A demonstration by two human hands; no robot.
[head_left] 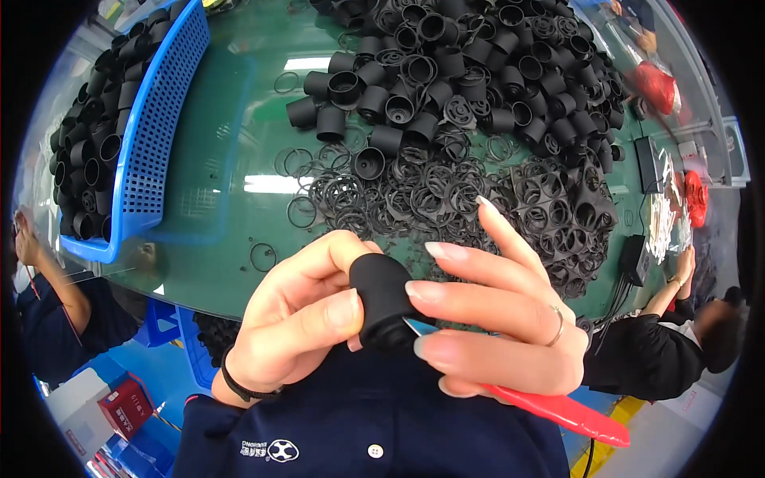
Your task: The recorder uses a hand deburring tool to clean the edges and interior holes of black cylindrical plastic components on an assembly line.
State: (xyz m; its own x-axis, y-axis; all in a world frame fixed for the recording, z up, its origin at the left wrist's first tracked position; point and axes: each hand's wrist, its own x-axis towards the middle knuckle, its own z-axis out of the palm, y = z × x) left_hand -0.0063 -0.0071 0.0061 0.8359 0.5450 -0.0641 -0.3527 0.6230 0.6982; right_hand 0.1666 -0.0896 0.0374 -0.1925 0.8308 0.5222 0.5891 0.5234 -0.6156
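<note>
Close to my chest, a matte black rubber cup-like part (381,299) is gripped between the thumb and curled fingers of my left hand (307,307). My right hand (502,319) pinches a small knife with a red handle (558,413). The knife's pointed metal blade (421,325) meets the lower ringed end of the rubber part. Some right-hand fingers are stretched out beside the part, and one fingertip rests against its side. Whether the blade tip has entered the rubber I cannot tell.
A green table (215,159) carries a big heap of black rubber cups (478,64), with loose thin rings (406,191) and perforated scraps (562,207) nearer me. A blue basket (163,119) full of cups stands left. Other people (669,350) work at both sides. Black boxes with cables (635,259) lie right.
</note>
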